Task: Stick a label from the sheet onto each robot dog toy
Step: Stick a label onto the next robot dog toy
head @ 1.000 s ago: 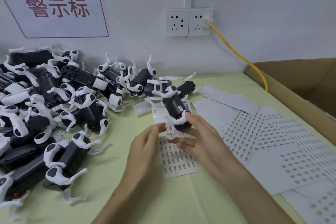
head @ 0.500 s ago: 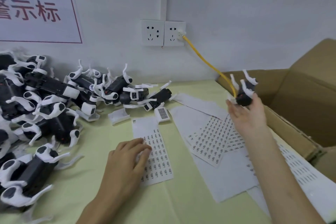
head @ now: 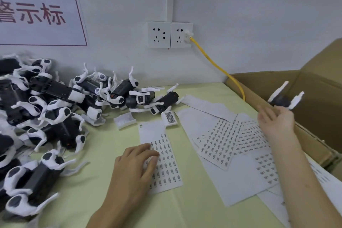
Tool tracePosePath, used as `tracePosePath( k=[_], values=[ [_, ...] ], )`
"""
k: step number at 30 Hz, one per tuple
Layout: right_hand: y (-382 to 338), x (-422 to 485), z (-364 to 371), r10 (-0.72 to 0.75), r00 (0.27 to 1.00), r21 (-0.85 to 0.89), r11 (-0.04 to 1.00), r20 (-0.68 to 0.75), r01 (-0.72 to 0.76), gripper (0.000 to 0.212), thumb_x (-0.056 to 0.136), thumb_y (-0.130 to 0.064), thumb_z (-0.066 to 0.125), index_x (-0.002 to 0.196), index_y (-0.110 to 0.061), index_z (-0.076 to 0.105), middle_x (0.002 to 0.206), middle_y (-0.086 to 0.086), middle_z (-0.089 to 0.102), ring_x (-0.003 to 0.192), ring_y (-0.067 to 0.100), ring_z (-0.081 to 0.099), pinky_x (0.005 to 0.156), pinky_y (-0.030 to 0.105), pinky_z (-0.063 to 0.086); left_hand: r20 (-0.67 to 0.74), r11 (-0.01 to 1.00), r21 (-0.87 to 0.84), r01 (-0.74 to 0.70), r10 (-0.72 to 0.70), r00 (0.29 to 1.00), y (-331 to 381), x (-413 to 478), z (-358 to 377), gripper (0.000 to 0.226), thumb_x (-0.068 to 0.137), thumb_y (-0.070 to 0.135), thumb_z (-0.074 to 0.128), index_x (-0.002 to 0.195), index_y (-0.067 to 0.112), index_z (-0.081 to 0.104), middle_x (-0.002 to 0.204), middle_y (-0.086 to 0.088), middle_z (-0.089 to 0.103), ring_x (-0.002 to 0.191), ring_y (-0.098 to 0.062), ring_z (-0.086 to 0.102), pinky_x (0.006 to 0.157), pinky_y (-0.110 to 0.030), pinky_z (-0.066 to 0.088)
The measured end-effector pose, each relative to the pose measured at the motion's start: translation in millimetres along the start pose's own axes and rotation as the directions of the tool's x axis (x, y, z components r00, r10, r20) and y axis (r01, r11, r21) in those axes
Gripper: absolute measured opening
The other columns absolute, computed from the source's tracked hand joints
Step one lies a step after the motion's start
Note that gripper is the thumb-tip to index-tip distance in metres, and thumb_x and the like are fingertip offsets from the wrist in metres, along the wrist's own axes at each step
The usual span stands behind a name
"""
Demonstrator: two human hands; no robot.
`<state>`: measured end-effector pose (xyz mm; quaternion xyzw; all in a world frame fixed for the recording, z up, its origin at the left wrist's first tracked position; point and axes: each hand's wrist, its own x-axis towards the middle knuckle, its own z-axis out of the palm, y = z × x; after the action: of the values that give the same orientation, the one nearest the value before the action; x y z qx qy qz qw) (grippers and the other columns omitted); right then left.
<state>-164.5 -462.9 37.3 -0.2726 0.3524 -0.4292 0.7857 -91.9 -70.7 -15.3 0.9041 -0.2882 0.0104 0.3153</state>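
On the yellow-green table (head: 103,155), the left hand (head: 136,164) presses flat on the label sheet (head: 162,155) while the open right hand (head: 276,121) releases a light, rigid robot dog toy (head: 281,100), best gripped by its body.

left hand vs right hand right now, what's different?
The left hand rests on the label sheet on the table; the right hand is raised at the cardboard box. The left touches only paper; the right has a robot dog toy at its fingertips, blurred. Both are bare.
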Motion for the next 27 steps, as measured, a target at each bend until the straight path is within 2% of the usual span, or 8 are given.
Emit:
tracePosePath(
  k=[4,7,10,13,18,21,23,27],
  values=[
    [-3.8,2.4,1.3,-0.068,0.996,-0.046,0.996,0.050,0.071,0.036,0.106,-0.025,0.045,0.140,-0.017,0.053,0.125,0.002,0.068,0.110,0.018,0.070,0.081,0.026,0.053,-0.001,1.000,0.009,-0.002,0.002,1.000,0.0,0.7,0.5,0.025,0.105,0.041,0.048,0.120,0.043,0.068,0.143,0.026,0.050,0.133,0.001,0.036,0.097,-0.026,0.023],
    [14.0,-9.7,11.8,-0.071,0.986,-0.252,0.962,0.153,0.109,0.026,0.102,-0.021,0.052,0.126,-0.019,0.063,0.112,0.002,0.077,0.095,0.016,0.075,0.079,0.026,0.052,0.005,1.000,0.020,-0.006,0.006,1.000,0.1,2.3,2.0,0.026,0.105,0.042,0.046,0.121,0.045,0.066,0.144,0.028,0.048,0.135,0.003,0.033,0.099,-0.026,0.023],
    [39.3,-30.8,31.8,-0.020,0.938,-0.523,0.826,0.346,0.211,0.023,0.100,-0.014,0.053,0.113,-0.017,0.072,0.100,0.001,0.079,0.087,0.017,0.075,0.079,0.028,0.053,-0.002,1.000,0.015,-0.007,0.008,1.000,-0.2,2.5,2.7,0.025,0.105,0.042,0.047,0.121,0.044,0.067,0.144,0.027,0.048,0.135,0.002,0.034,0.100,-0.027,0.024],
    [72.1,-56.2,56.4,0.061,0.833,-0.674,0.621,0.549,0.399,0.021,0.097,-0.011,0.059,0.108,-0.017,0.076,0.096,0.002,0.079,0.078,0.014,0.074,0.075,0.028,0.051,-0.007,1.000,0.014,-0.013,0.013,1.000,-1.7,2.0,3.4,0.025,0.105,0.041,0.047,0.121,0.044,0.067,0.143,0.027,0.049,0.135,0.003,0.034,0.097,-0.025,0.022],
    [135.3,-78.9,92.9,0.072,0.643,-0.633,0.286,0.763,0.719,0.022,0.090,-0.023,0.075,0.112,-0.028,0.072,0.099,-0.017,0.069,0.081,0.003,0.067,0.072,0.013,0.049,-0.014,1.000,0.018,-0.025,0.025,1.000,-3.7,3.7,3.9,0.027,0.104,0.043,0.047,0.122,0.043,0.067,0.143,0.028,0.048,0.131,0.006,0.032,0.095,-0.023,0.020],
    [162.6,-80.0,107.7,0.070,0.593,-0.593,0.213,0.802,0.777,0.032,0.088,-0.021,0.075,0.119,-0.025,0.073,0.099,-0.012,0.066,0.083,0.005,0.064,0.074,0.016,0.049,-0.005,1.000,0.017,-0.022,0.022,1.000,-2.7,4.3,3.1,0.026,0.104,0.042,0.048,0.122,0.042,0.067,0.143,0.028,0.048,0.132,0.005,0.033,0.094,-0.022,0.020],
    [171.6,-76.0,115.1,0.039,0.572,-0.572,0.133,0.819,0.810,0.023,0.090,-0.018,0.071,0.113,-0.019,0.076,0.089,-0.008,0.066,0.077,0.002,0.061,0.069,0.011,0.045,0.000,1.000,0.013,-0.024,0.024,1.000,-2.1,4.5,1.9,0.026,0.105,0.042,0.047,0.122,0.042,0.067,0.143,0.028,0.047,0.132,0.005,0.032,0.094,-0.022,0.019],
    [168.8,-69.9,122.6,-0.085,0.539,-0.534,0.068,0.838,0.842,0.013,0.096,-0.015,0.067,0.097,-0.015,0.080,0.086,0.002,0.074,0.078,0.017,0.065,0.067,0.020,0.046,0.002,1.000,0.008,-0.031,0.031,1.000,-2.3,4.7,1.1,0.027,0.105,0.042,0.045,0.123,0.043,0.067,0.143,0.028,0.046,0.131,0.008,0.029,0.095,-0.019,0.018]
  ],
)
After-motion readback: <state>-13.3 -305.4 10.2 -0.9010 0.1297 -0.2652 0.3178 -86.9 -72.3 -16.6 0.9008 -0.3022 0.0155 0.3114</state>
